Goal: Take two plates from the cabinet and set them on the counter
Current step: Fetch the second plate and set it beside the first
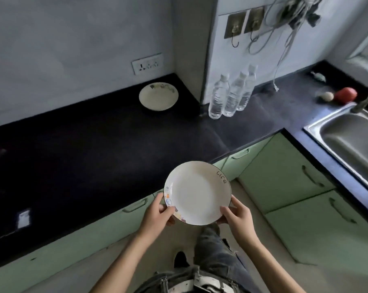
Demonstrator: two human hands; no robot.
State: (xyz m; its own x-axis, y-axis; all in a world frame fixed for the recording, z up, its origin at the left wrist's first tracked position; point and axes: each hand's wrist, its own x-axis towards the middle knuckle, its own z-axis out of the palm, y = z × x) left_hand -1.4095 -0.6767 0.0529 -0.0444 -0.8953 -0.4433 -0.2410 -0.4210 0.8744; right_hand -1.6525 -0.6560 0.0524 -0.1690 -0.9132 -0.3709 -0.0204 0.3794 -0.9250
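Observation:
A white plate [196,192] with the word "life" and small coloured drawings on its rim is held in the air in front of the black counter [77,157]. My left hand [157,212] grips its near-left rim and my right hand [236,216] grips its near-right rim. The plate overlaps the counter's front edge and the green cabinet doors [284,172] below. A second white plate [158,96] with a flower pattern lies flat on the counter in the far corner, close to the wall.
Three water bottles [231,96] stand on the counter right of the far plate. A steel sink [352,140] is at the right, with a red fruit [346,95] behind it. A wall socket [147,63] and hanging cables [284,34] are on the walls.

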